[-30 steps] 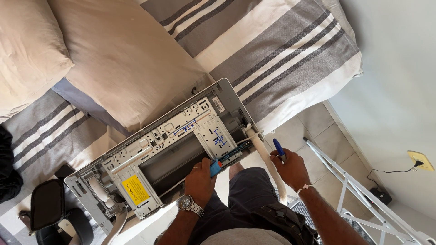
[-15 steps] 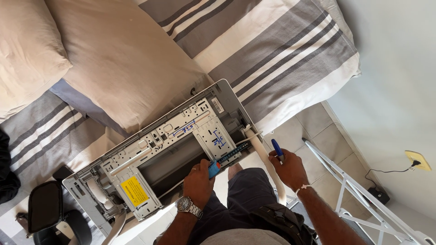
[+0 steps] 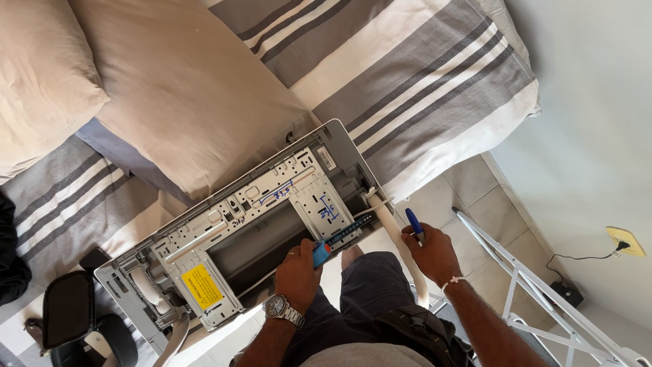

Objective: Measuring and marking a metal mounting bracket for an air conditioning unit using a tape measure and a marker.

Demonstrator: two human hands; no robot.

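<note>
A grey air-conditioner unit (image 3: 251, 231) lies back-side up on the striped bed (image 3: 421, 88), running from 8 o'clock up to 1 o'clock. At its near edge the left hand (image 3: 297, 275), a watch on the wrist, has its grip clenched on a small blue and red tool (image 3: 321, 253) touching the casing. At 3 o'clock of it the right hand (image 3: 429, 250) grasps a blue marker (image 3: 414, 223), beside the white pipe (image 3: 397, 241). Beige pillows (image 3: 170, 88) lie at 11 o'clock.
</note>
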